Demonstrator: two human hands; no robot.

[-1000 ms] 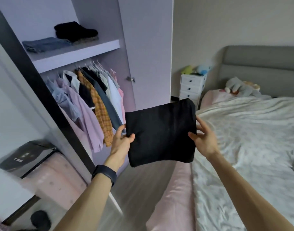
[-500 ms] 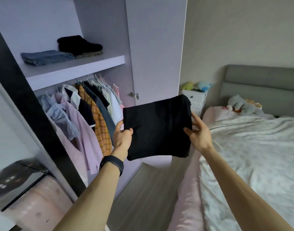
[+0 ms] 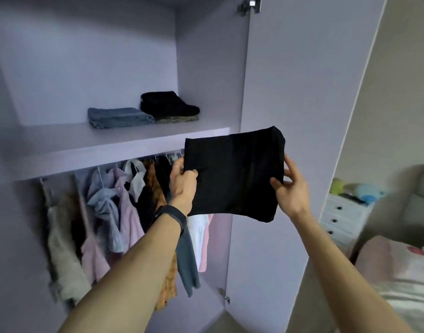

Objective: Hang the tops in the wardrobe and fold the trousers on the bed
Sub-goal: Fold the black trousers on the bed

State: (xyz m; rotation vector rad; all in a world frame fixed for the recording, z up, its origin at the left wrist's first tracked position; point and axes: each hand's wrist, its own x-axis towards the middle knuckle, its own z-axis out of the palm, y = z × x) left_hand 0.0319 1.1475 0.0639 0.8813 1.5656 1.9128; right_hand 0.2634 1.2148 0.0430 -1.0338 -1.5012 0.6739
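Left hand (image 3: 182,186) and right hand (image 3: 290,192) gripped folded black trousers (image 3: 235,176) before the shelf's (image 3: 105,150) right end, which held folded jeans (image 3: 119,117).

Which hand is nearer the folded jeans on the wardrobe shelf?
Left. The left hand grips the black folded garment below-right of the jeans; the right hand holds its opposite edge, farther right.

left hand (image 3: 183,181): pinches folded black garment (image 3: 235,179) | right hand (image 3: 290,186): pinches opposite edge | arms: outstretched forward
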